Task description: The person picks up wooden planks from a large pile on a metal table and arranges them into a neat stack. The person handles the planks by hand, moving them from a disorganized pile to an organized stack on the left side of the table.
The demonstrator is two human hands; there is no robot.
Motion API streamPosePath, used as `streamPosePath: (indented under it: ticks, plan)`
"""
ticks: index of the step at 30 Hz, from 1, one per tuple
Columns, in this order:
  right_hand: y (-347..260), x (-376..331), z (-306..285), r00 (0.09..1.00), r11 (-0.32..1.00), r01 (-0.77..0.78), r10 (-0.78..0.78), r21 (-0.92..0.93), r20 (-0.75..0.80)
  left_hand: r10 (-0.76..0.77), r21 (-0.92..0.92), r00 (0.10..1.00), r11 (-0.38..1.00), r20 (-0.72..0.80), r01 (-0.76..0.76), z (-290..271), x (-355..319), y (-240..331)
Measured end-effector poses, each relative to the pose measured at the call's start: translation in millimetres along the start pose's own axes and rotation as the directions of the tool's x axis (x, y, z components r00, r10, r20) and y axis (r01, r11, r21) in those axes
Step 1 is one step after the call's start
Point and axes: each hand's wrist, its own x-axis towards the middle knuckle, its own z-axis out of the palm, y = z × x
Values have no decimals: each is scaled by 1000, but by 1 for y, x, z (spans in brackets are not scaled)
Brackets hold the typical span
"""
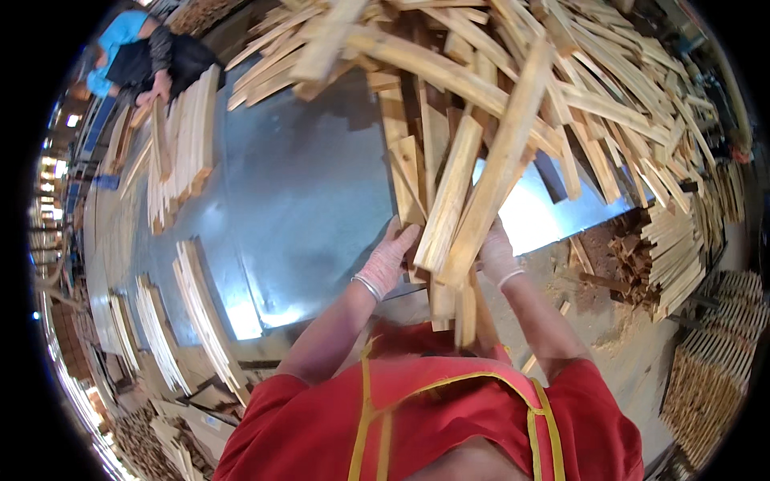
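Observation:
Both my hands wear thin pale gloves and hold a loose bundle of wooden slats from opposite sides at the table's near edge. My left hand (388,253) is closed against the bundle's left side, its thumb on top near a short slat. My right hand (496,252) grips the right side, its fingers partly hidden behind the wood. Between them, a pale slat (451,196) and a longer slat (499,168) slant away over the pile. Several slat ends stick out past the table edge toward my red and yellow clothing.
A big jumbled heap of slats (593,88) covers the far right of the metal-topped table (297,160). Neat rows of slats (188,144) lie on the left, where another person (148,60) handles wood. Stacked slats (714,361) stand on the floor at right.

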Motion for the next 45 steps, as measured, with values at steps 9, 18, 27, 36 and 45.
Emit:
streamPosePath:
  ticks: [9,18,27,36,45]
  plan:
    - [-17,-70,130,979,969,102,-138,227,152,270,501,960,842,-69,-200,-69,-94,-37]
    - [-10,-204,368,825,828,519,-422,-210,375,224,-223,943,933,-247,-281,-237,-259,-20]
    - [-68,-263,400,753,924,365,-220,-116,620,427,556,484,816,-763,157,-401,-332,-53]
    - [-74,-193,496,582,242,811,-421,-532,696,441,391,92,657,-893,645,-465,-402,-49]
    - [-117,-254,524,574,869,485,-236,-93,784,-111,-171,447,981,-888,-96,-595,-458,-178]
